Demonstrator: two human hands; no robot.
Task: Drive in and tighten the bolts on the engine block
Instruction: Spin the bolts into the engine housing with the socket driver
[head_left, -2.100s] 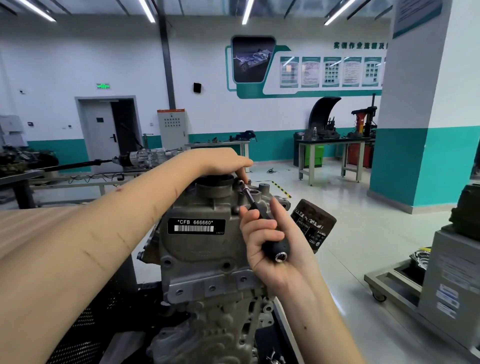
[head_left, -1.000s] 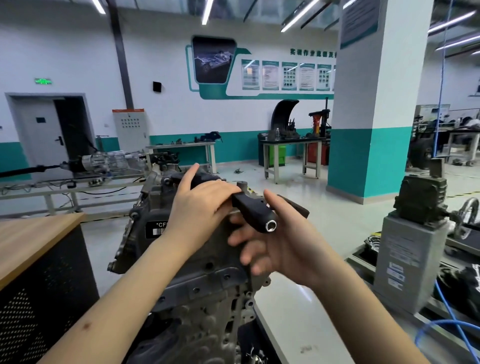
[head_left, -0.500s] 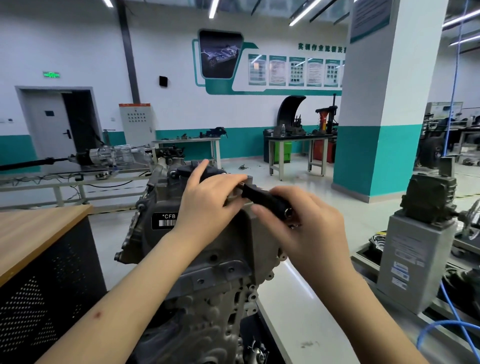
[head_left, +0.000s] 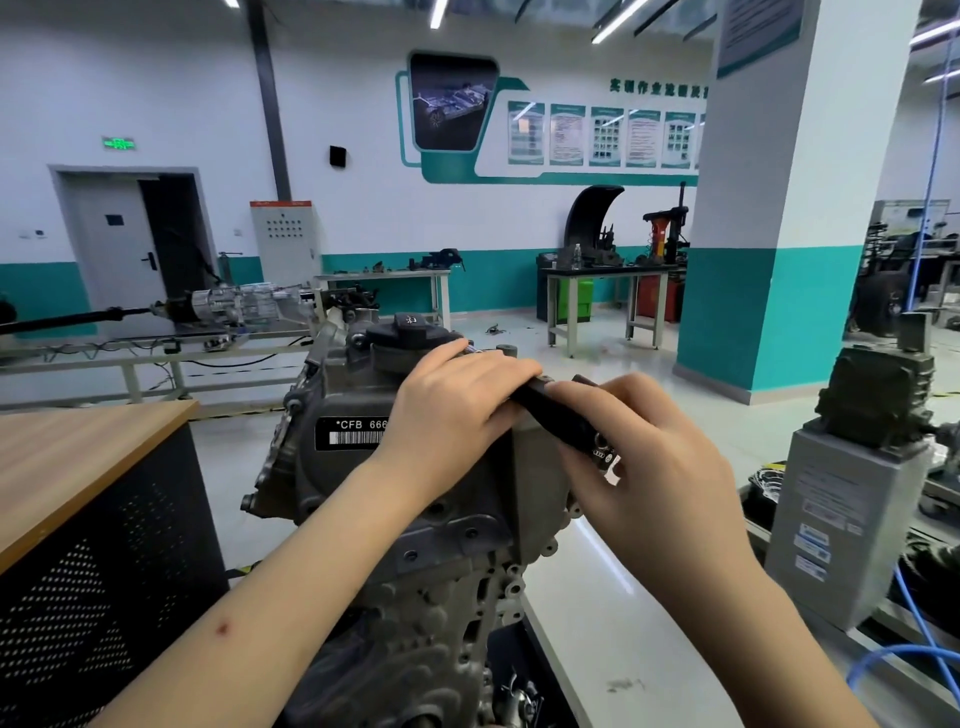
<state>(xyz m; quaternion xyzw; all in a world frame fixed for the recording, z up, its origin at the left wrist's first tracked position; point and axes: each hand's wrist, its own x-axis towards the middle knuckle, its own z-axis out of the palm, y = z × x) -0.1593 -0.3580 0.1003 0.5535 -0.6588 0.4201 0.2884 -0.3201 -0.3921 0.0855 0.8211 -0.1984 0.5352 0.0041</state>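
Note:
A grey cast engine block (head_left: 447, 551) stands upright at the centre, with a black label reading "CFB 666" and a black filler cap (head_left: 410, 332) on top. My left hand (head_left: 457, 410) lies over the block's upper right corner, its fingers curled over the metal shaft of a black-handled driver (head_left: 558, 415). My right hand (head_left: 639, 462) grips the driver's handle just right of the block. The driver's tip and the bolt under it are hidden by my left hand.
A wooden-topped cabinet with perforated black sides (head_left: 88, 509) stands at the left. A grey box with a green gear unit (head_left: 857, 493) sits at the right, blue hoses (head_left: 904, 654) beside it. Workbenches (head_left: 613, 291) and a gearbox (head_left: 244, 306) line the back wall. A teal-and-white pillar (head_left: 779, 260) rises at right.
Both hands stay on the driver at the block's top right corner. My right hand has closed round the handle and turned a little on it. The view has shifted slightly.

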